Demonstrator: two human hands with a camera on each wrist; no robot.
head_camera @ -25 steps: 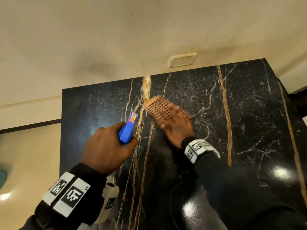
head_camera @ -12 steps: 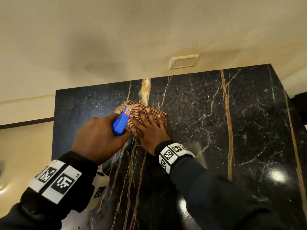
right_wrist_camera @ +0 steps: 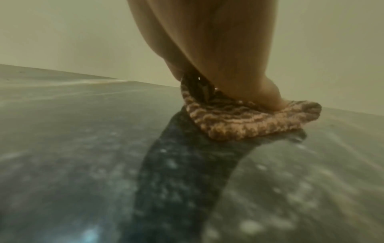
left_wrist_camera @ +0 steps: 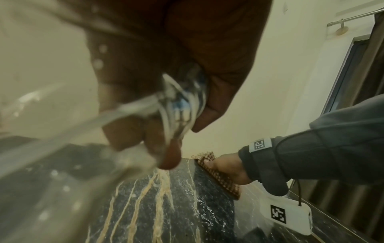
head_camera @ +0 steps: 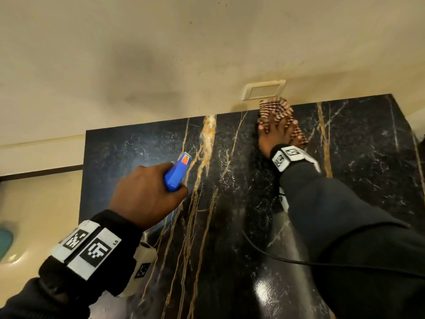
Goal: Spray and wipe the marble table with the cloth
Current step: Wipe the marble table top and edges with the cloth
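Note:
The black marble table (head_camera: 230,203) with gold veins fills the middle of the head view. My right hand (head_camera: 274,137) lies flat on a brown checked cloth (head_camera: 273,109) at the table's far edge, fingers straight, pressing it onto the marble. In the right wrist view the cloth (right_wrist_camera: 249,118) bunches under my palm. My left hand (head_camera: 147,192) hovers over the left half of the table and grips a spray bottle with a blue head (head_camera: 177,173). The left wrist view shows the clear bottle (left_wrist_camera: 124,115) blurred in my curled fingers, and the cloth (left_wrist_camera: 218,177) beyond.
A cream wall with a white switch plate (head_camera: 264,89) rises just behind the table's far edge. The table's left edge (head_camera: 84,180) drops to a pale floor. A thin black cable (head_camera: 299,261) runs across my right sleeve. A dark door frame (left_wrist_camera: 353,65) stands at the right.
My right hand has slid the cloth from the table's left-centre, beside the spray head, out to the far edge on the right. The left hand with the bottle has stayed over the left half.

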